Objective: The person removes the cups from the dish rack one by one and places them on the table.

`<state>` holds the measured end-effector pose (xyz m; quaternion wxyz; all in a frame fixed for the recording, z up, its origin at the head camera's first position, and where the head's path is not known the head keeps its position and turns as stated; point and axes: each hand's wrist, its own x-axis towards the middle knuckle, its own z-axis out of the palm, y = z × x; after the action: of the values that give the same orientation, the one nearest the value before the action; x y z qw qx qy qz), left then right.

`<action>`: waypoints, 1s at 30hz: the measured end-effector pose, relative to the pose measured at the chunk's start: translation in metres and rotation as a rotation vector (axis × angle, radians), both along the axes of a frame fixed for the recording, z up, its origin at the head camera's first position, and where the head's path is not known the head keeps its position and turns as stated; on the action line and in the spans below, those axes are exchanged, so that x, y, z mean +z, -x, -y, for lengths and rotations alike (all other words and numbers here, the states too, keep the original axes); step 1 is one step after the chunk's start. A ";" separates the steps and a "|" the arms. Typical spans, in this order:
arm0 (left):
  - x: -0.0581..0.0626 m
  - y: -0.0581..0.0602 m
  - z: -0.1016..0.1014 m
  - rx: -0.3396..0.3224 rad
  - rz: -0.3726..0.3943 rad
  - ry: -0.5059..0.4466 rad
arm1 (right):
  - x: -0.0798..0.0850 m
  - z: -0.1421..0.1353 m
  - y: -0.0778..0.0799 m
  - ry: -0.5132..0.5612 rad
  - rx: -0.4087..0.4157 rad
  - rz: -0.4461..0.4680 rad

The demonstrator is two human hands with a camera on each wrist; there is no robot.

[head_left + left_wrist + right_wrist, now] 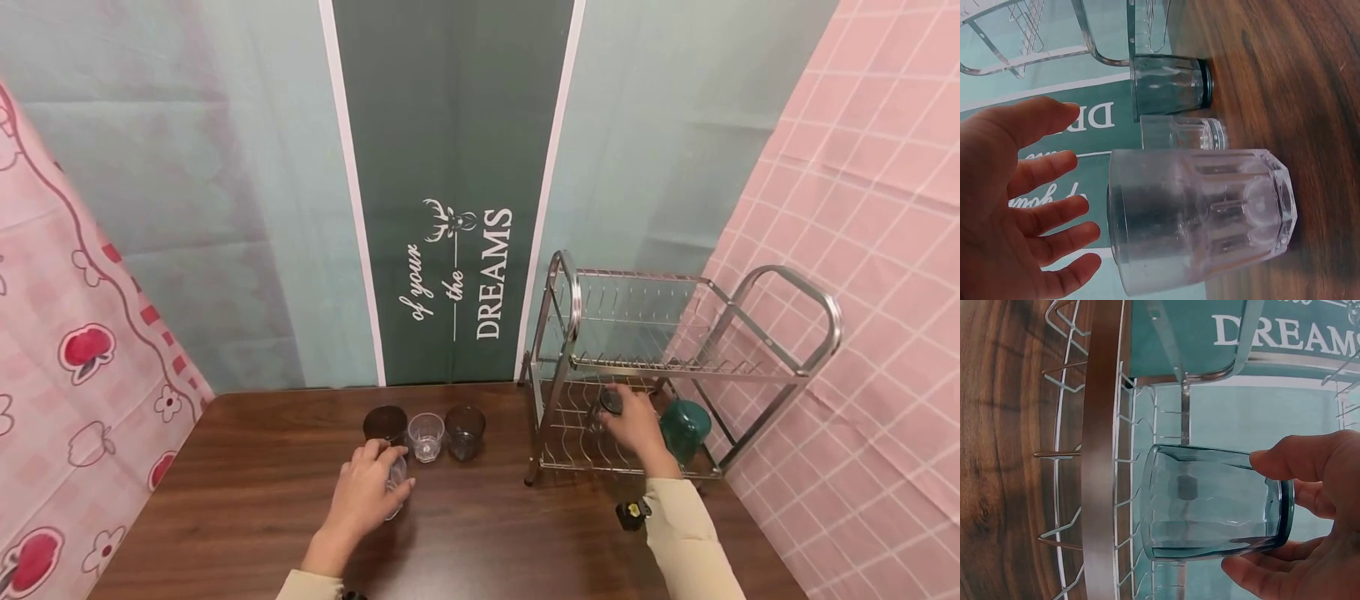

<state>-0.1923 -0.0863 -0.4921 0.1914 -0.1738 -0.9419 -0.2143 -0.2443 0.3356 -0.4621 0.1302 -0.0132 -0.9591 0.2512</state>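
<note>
My right hand (633,423) grips a blue-grey tinted drinking glass (1210,503) by its thick base end. The glass is upside down, its rim at the wires of the rack's lower tier. Beside that hand, an upturned teal glass (686,430) sits on the same tier. On the table, my left hand (362,492) is at a clear glass (1204,219) standing upright. Its fingers are spread and look apart from the glass in the left wrist view. Just behind stand a dark glass (386,423), a smaller clear glass (426,438) and a grey tinted glass (465,433).
The two-tier metal dish rack (573,310) stands at the back right of the wooden table (247,475). Its upper tier and side frames surround the right hand's spot. Cloth hangs behind, with a pink checked sheet (862,333) close to the rack's right side.
</note>
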 end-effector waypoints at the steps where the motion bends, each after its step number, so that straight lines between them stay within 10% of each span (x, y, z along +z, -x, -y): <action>1: 0.000 -0.001 -0.001 -0.002 -0.002 0.004 | 0.000 0.001 -0.002 -0.003 0.003 0.002; 30: -0.005 -0.005 -0.041 -0.130 -0.129 -0.015 | 0.009 0.019 -0.053 0.049 0.067 -0.051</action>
<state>-0.1875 -0.0455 -0.4969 0.2385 -0.2465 -0.9128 -0.2216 -0.1911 0.3165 -0.4532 0.1459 0.0222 -0.9489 0.2789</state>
